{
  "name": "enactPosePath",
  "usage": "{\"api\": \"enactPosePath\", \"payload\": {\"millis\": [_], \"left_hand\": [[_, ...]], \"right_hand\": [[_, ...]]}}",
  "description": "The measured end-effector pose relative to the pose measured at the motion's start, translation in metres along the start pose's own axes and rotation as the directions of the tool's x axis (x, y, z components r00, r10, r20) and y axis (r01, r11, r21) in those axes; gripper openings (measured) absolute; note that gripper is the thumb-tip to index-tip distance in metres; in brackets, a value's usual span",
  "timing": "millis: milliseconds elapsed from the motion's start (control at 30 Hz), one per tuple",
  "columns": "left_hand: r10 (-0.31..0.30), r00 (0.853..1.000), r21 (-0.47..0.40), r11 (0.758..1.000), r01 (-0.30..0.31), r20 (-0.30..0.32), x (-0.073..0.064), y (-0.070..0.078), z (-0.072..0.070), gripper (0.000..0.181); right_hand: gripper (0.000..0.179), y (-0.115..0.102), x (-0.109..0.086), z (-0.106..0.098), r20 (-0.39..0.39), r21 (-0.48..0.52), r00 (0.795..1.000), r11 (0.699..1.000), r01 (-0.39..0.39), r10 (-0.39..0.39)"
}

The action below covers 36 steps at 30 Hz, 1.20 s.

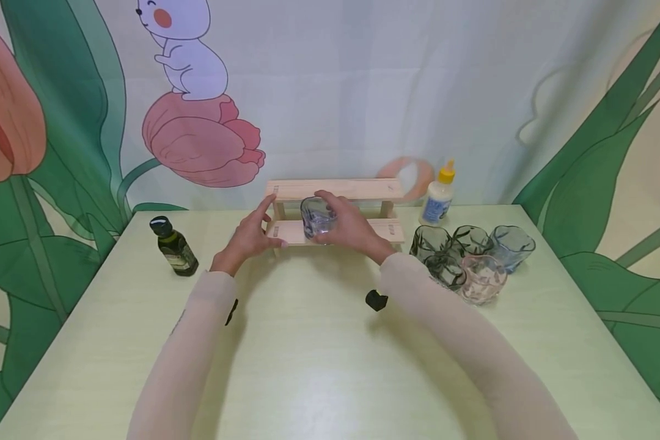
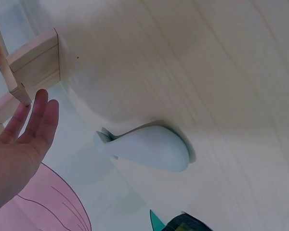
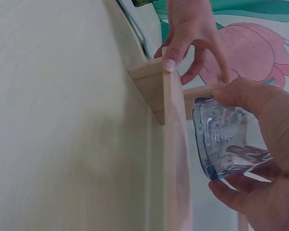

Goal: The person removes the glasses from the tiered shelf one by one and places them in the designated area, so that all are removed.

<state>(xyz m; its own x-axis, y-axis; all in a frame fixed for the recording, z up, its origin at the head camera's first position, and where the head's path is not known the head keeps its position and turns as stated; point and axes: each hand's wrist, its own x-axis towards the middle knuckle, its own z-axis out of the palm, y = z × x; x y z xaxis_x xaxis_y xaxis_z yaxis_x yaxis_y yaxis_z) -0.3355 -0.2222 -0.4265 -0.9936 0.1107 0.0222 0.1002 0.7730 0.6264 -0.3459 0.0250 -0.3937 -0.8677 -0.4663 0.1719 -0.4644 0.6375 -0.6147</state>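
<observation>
A two-tier wooden shelf (image 1: 335, 189) stands at the back of the table. My left hand (image 1: 249, 235) grips its left end, thumb on the lower board's front edge (image 3: 175, 144) and fingers spread around the side. In the left wrist view, those fingers (image 2: 38, 120) reach round the wooden end (image 2: 36, 62). My right hand (image 1: 352, 227) holds a clear bluish drinking glass (image 1: 315, 220) upright, thumb on one side and fingers on the other. The right wrist view has the glass (image 3: 226, 134) close over the lower board, a narrow gap below its base.
Several wavy glasses, including a pink one (image 1: 484, 280) and a blue one (image 1: 513, 247), cluster at right. Behind them stands a yellow-capped white bottle (image 1: 437, 195). A dark bottle (image 1: 176, 247) stands at left. A grey whale-shaped object (image 2: 149, 147) lies on the table.
</observation>
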Motion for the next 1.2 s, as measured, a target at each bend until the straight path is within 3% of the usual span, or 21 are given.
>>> {"api": "enactPosePath", "payload": {"millis": [567,967,1200], "left_hand": [[-0.008,1.0,-0.012,1.0,0.008,0.013,0.0,-0.002,0.001,0.114],[-0.001,1.0,-0.022,1.0,0.001,0.016,0.002,-0.001,0.001,0.115],[-0.004,1.0,-0.019,1.0,0.004,0.013,0.002,-0.004,0.001,0.114]], "right_hand": [[0.094,0.041,-0.074,-0.083,-0.112,0.004,0.993,0.999,-0.036,0.036],[0.092,0.068,-0.142,-0.131,-0.231,-0.03,0.958,0.983,-0.182,0.17],[0.095,0.088,-0.178,-0.151,-0.267,-0.056,0.946,0.977,-0.207,0.185]]}}
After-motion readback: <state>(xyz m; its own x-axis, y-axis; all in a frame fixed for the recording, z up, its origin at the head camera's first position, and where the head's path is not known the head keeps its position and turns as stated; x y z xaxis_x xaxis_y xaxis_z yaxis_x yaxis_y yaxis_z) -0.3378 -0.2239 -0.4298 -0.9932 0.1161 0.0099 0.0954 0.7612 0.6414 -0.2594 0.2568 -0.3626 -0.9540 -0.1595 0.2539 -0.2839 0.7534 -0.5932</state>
